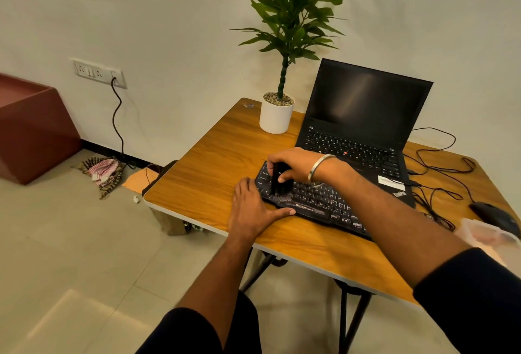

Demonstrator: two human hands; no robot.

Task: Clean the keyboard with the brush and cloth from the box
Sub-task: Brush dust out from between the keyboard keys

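While right hand (293, 166) grips brush (277, 181), left hand (252, 208) flat on wooden table (208, 162).

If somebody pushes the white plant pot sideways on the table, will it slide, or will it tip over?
The white plant pot would probably tip rather than slide: its plant rises tall above a narrow pot, so it looks top-heavy. The pebbles on top of the soil may add weight low down, which helps a little. The wooden table looks smooth, so a low, gentle push might slide it.

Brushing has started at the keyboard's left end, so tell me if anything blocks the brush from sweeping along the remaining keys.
Nothing visible does. The right hand grips the brush on the keyboard, whose keys to the right lie uncovered. The left hand only rests at its left edge.
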